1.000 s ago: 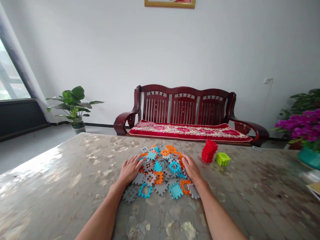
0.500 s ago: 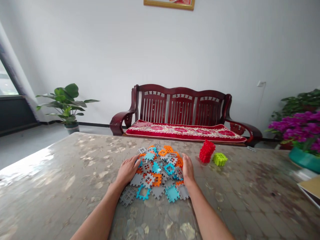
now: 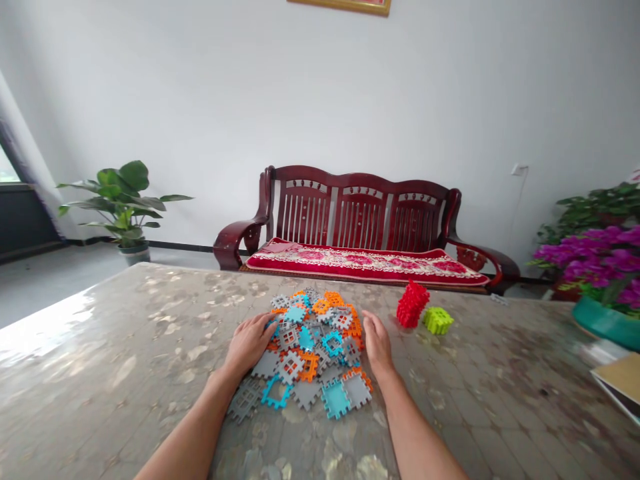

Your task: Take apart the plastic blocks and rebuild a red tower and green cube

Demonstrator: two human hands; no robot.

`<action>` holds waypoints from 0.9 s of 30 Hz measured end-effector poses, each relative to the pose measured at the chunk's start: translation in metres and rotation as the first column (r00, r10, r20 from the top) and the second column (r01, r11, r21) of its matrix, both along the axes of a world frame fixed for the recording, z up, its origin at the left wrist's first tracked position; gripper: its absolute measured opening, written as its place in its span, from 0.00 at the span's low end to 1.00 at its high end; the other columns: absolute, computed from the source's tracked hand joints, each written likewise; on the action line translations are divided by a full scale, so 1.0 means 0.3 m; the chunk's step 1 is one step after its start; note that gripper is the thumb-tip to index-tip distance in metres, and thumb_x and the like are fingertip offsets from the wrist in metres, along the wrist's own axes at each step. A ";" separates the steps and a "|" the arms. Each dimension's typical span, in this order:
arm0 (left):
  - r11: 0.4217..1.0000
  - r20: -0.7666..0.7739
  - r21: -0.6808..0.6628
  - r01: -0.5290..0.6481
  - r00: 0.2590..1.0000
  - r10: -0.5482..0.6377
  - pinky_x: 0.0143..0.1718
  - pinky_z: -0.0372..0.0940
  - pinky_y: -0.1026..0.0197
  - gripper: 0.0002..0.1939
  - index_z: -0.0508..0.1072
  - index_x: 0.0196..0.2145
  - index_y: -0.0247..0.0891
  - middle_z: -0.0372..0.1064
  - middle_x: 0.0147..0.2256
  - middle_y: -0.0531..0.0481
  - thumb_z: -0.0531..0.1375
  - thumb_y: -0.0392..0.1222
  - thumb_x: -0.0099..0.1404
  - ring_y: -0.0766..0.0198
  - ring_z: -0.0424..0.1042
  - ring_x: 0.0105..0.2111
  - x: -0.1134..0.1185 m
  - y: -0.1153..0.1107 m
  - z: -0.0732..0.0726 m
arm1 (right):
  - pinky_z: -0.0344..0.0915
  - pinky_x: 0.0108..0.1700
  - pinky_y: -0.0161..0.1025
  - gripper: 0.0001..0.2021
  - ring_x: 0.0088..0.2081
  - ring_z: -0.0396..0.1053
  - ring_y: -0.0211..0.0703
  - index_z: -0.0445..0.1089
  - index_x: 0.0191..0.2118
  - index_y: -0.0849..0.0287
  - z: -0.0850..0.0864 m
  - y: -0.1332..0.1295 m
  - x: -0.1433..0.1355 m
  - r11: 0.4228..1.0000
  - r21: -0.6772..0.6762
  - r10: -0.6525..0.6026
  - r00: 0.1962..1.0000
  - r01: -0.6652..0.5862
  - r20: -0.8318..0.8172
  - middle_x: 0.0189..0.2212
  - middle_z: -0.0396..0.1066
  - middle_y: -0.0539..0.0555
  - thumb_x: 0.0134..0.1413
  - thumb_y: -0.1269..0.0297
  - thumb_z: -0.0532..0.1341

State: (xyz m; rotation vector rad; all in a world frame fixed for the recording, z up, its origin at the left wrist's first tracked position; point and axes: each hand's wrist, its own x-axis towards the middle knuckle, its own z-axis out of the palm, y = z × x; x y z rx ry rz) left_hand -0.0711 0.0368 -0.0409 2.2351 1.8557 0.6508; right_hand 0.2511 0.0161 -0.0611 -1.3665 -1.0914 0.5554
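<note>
A heap of interlocking plastic tiles (image 3: pixel 305 340) in grey, orange and turquoise lies on the table in front of me. My left hand (image 3: pixel 251 340) rests against the heap's left side, fingers stretched out and touching tiles there. On the right, my right hand (image 3: pixel 377 340) stands on edge beside the heap, fingers extended, with a narrow gap to the tiles. Neither hand grips a tile. At the near edge of the heap lie a turquoise frame tile (image 3: pixel 277 392), a solid turquoise tile (image 3: pixel 336 399) and a dark grey lattice tile (image 3: pixel 245 399).
Right of the heap stand a red stack of tiles (image 3: pixel 413 305) and a lower lime-green stack (image 3: pixel 439 321). A teal flowerpot (image 3: pixel 603 323) and a tan book or folder (image 3: pixel 620 377) sit at the table's right. Behind the patterned table (image 3: pixel 125 380) is a wooden bench (image 3: pixel 360 207).
My right hand has come slightly away from the heap, leaving a gap. Several tiles at the near right edge have shifted toward me. The view has moved a little.
</note>
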 end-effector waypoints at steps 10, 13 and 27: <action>0.999 0.010 0.043 0.002 1.000 -0.003 0.60 0.56 0.48 0.22 0.72 0.55 0.46 0.69 0.58 0.47 0.48 0.51 0.70 0.53 0.66 0.58 0.014 -0.010 0.011 | 0.65 0.53 0.46 0.20 0.49 0.72 0.53 0.77 0.41 0.56 0.037 -0.031 -0.033 0.977 -0.008 0.209 0.967 -0.213 -0.146 0.43 0.78 0.55 0.47 0.48 0.63; 0.998 0.033 0.056 0.031 0.999 -0.033 0.60 0.56 0.48 0.22 0.72 0.55 0.47 0.69 0.58 0.48 0.48 0.51 0.70 0.53 0.67 0.58 0.010 -0.006 0.007 | 0.66 0.53 0.47 0.19 0.48 0.73 0.53 0.77 0.40 0.57 0.026 -0.023 -0.020 0.976 0.007 0.213 0.955 -0.217 -0.208 0.42 0.79 0.56 0.47 0.48 0.62; 0.997 0.118 0.061 0.043 0.992 -0.050 0.60 0.56 0.50 0.22 0.73 0.53 0.45 0.71 0.56 0.48 0.48 0.51 0.69 0.54 0.67 0.57 -0.018 0.026 -0.032 | 0.69 0.45 0.48 0.14 0.37 0.75 0.52 0.77 0.33 0.57 -0.038 0.183 0.106 0.998 0.058 -0.019 0.995 0.024 -0.095 0.33 0.79 0.57 0.37 0.58 0.62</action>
